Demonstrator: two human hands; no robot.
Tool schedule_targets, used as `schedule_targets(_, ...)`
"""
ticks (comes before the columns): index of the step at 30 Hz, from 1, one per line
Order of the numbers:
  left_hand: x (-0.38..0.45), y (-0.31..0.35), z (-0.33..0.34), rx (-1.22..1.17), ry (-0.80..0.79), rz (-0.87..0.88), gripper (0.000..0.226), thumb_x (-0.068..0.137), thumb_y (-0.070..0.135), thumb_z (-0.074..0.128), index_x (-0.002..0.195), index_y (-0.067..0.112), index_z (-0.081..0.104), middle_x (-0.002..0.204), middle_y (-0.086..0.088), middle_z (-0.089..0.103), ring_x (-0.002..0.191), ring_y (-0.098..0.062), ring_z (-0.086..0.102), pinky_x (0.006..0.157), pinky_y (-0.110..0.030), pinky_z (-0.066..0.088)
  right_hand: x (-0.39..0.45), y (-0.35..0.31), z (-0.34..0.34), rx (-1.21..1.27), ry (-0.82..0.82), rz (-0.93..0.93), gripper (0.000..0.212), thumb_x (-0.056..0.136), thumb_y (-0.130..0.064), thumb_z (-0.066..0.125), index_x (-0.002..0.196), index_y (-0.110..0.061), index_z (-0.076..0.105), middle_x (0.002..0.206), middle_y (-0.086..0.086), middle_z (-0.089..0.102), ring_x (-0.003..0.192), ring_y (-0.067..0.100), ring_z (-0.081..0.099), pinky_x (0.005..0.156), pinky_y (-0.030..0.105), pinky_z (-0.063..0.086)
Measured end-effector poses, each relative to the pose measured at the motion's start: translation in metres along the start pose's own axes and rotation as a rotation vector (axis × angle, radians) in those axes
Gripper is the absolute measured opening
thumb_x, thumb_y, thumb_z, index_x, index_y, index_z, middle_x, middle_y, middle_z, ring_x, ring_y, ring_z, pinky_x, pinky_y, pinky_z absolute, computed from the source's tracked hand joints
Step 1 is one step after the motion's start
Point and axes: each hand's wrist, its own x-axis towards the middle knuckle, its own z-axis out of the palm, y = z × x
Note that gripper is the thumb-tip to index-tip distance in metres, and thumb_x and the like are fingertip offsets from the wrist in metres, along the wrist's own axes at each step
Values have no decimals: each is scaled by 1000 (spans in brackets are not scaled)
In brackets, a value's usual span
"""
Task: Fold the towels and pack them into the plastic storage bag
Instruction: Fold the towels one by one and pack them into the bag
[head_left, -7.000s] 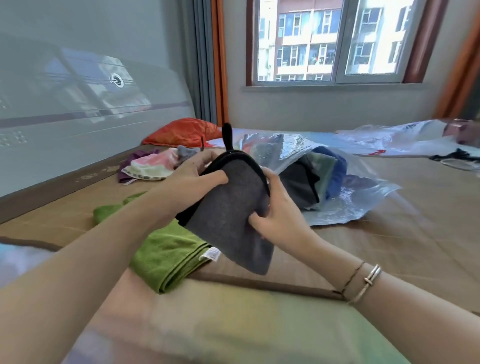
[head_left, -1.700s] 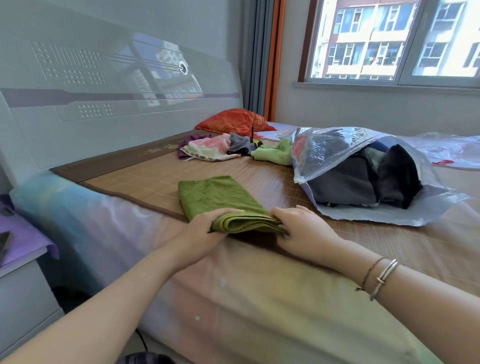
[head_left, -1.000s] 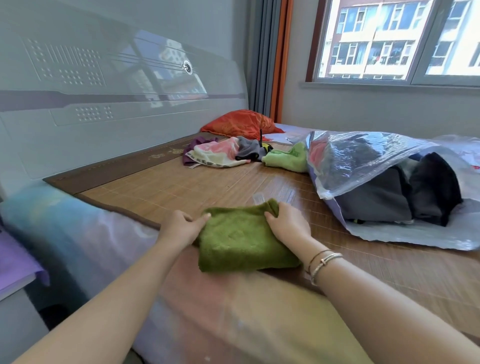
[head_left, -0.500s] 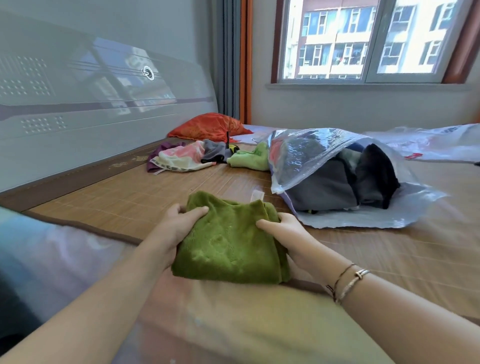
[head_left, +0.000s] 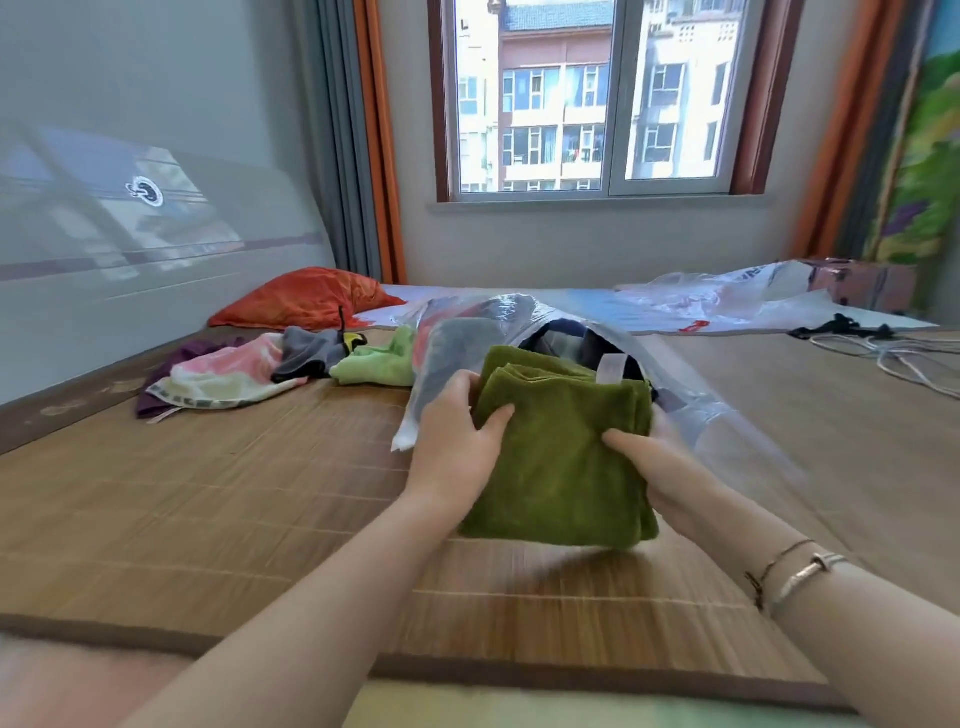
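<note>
While both hands clasp the folded green towel (head_left: 561, 457) by its sides — left hand (head_left: 457, 441) with thumb on top, right hand (head_left: 654, 467) likewise — it hangs just before the mouth of the plastic storage bag (head_left: 467, 353), kept flat so the fold likely survives. Dark towels already fill the bag; its limp upper flap looks the likeliest snag. Unfolded cloths (head_left: 244, 369) lie left of the bag.

A woven mat (head_left: 218, 499) covers the bed. At 11 o'clock an orange pillow (head_left: 306, 299) lies against the grey headboard (head_left: 156, 228). At 12 o'clock a window (head_left: 602, 98) shows apartment blocks, with orange curtains (head_left: 382, 140) on both sides. At 2 o'clock white cables (head_left: 893, 358) trail across the mat beside a black strap (head_left: 841, 327).
</note>
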Motion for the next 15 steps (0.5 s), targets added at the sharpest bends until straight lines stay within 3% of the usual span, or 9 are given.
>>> schedule_targets(2, 9, -4, 7, 351, 175, 209, 29, 87, 31, 67, 112, 23, 56, 109, 6, 59, 101, -12, 49, 92, -32, 46, 25, -5, 8, -93, 91, -113, 46, 92, -9, 58, 133, -23, 40, 118, -6, 53, 105, 16, 53, 90, 31, 44)
schedule_targets(4, 15, -14, 4, 566, 306, 309, 44, 83, 33, 70, 119, 25, 46, 117, 2, 50, 105, -18, 46, 88, -30, 39, 50, -7, 27, -192, 113, -240, 47, 93, -9, 56, 134, -21, 37, 112, -7, 47, 107, 15, 48, 91, 26, 37)
schedule_targets(6, 20, -32, -4, 678, 344, 321, 61, 75, 34, 77, 120, 23, 37, 117, -3, 46, 102, -24, 49, 79, -30, 34, 73, -2, 52, -370, 125, -333, 42, 92, -10, 55, 129, -13, 37, 115, 1, 50, 111, 22, 51, 91, 27, 37)
schedule_targets(8, 27, -54, -13, 790, 323, 250, 70, 67, 36, 81, 114, 21, 32, 112, -8, 45, 95, -30, 50, 73, -32, 32, 89, 10, 75, -770, 205, -416, 48, 90, -20, 60, 129, -8, 35, 125, 12, 45, 115, 32, 48, 91, 37, 41)
schedule_targets(10, 32, -71, -22, 825, 261, 109, 59, 69, 37, 77, 105, 20, 34, 105, -7, 47, 92, -32, 51, 69, -36, 36, 94, 19, 85, -1183, 345, -483, 61, 83, -33, 69, 127, -6, 38, 124, 16, 43, 110, 35, 46, 88, 44, 42)
schedule_targets(11, 34, -75, -25, 775, 228, 42, 47, 74, 38, 72, 100, 19, 37, 101, -6, 49, 88, -31, 51, 67, -36, 39, 93, 21, 86, -1273, 405, -537, 61, 77, -34, 74, 121, -4, 44, 117, 17, 47, 103, 35, 48, 83, 45, 42)
schedule_targets(13, 36, -81, -26, 623, 169, -50, 27, 82, 39, 59, 87, 19, 41, 89, -3, 51, 75, -24, 51, 57, -34, 38, 85, 28, 86, -1328, 475, -742, 49, 67, -23, 79, 103, -6, 51, 100, 15, 52, 88, 34, 50, 75, 42, 41)
schedule_targets(15, 37, -83, -21, 586, 114, -110, 24, 91, 40, 48, 79, 21, 40, 76, 0, 51, 62, -16, 47, 49, -29, 28, 74, 44, 85, -1348, 375, -997, 37, 65, -11, 74, 96, -10, 52, 95, 13, 52, 86, 34, 52, 77, 43, 41)
